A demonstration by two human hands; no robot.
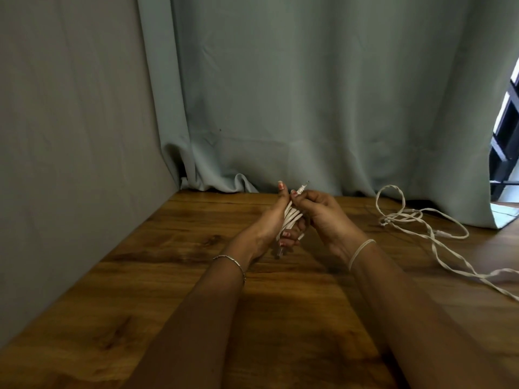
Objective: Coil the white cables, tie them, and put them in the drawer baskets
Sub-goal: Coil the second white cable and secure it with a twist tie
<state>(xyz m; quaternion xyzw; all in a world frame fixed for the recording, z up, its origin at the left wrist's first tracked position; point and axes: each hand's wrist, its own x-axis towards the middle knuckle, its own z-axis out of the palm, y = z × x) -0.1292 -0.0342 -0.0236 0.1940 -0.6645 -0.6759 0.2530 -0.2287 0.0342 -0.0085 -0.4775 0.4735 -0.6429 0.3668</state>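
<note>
— How many cables do you count from where you stand?

— Two white ones. One is a coiled cable [290, 219], bunched into several loops and held up above the wooden table [179, 276], between the two hands. The other is a loose cable [421, 228] lying uncoiled on the table well off to the right, one loop of it arching up near the curtain [309, 94].

— And the hands?

— The left hand [269, 223] is wrapped around the bundle, fingers curled under it. The right hand [320, 211] is pinching the coiled cable's plug end [302, 188], which points up and away.

— Anything on the wrists?

— One thin bracelet [230, 262] on the left, one pale elastic band [361, 252] on the right.

— Any brand or writing?

— None I can read; the plug is too small to make out.

— Baskets?

— I can only see the table, the curtain and a grey wall [70, 136].
</note>
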